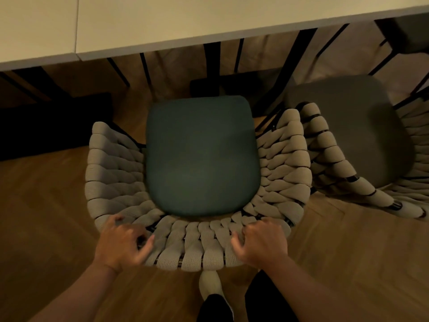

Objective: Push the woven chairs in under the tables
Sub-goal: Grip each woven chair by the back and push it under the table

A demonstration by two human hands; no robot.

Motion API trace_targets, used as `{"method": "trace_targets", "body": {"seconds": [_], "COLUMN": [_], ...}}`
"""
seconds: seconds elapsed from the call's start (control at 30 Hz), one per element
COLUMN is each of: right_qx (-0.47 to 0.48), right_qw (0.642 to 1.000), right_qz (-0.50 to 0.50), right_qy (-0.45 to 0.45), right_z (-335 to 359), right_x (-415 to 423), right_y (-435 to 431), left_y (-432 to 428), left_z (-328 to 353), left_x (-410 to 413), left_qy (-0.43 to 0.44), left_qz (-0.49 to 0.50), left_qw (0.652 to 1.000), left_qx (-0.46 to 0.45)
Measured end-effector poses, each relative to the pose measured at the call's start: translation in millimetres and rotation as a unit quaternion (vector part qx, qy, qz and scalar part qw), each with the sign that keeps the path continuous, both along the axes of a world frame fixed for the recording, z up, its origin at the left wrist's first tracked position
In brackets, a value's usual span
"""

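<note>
A woven chair (285, 163) with thick beige rope weave and a dark teal seat cushion (200, 156) stands directly below me, its front facing the white table (209, 22). The cushion's front edge lies short of the table's near edge. My left hand (123, 244) grips the top of the backrest at its left end, fingers curled over the weave. My right hand (262, 242) grips the backrest at its right end in the same way.
A second woven chair (339, 170) with a grey cushion stands close on the right, its armrest almost touching mine. Black table and chair legs (212, 66) stand under the table. Wooden floor (46, 205) spreads left; my feet are below the backrest.
</note>
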State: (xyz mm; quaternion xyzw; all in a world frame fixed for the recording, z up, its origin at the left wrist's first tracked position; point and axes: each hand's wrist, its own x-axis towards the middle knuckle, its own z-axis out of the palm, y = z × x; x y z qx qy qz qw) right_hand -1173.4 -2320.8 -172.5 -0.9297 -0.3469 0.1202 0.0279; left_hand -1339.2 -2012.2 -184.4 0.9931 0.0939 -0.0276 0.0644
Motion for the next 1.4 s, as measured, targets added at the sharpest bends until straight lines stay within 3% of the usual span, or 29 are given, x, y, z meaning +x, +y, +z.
{"method": "trace_targets", "body": {"seconds": [0.3, 0.53, 0.7, 1.1, 1.4], "right_qx": [0.011, 0.013, -0.035, -0.023, -0.018], "right_qw": [1.0, 1.0, 0.999, 0.999, 0.999], "right_qz": [0.004, -0.026, 0.014, 0.024, 0.026], "right_qy": [-0.016, -0.001, 0.025, 0.015, 0.022], "right_z": [7, 13, 10, 9, 7], "right_x": [24, 43, 46, 76, 64], "right_y": [7, 23, 21, 48, 38], "left_y": [-2, 0, -26, -3, -23], "left_z": [3, 13, 12, 9, 10], "left_x": [15, 33, 34, 62, 46], "left_qy": [-0.009, 0.054, 0.067, 0.008, 0.039], "left_qz": [0.012, 0.03, 0.024, 0.063, 0.11], "left_qw": [1.0, 0.998, 0.996, 0.995, 0.99], "left_qx": [0.003, 0.028, 0.05, 0.07, 0.079]}}
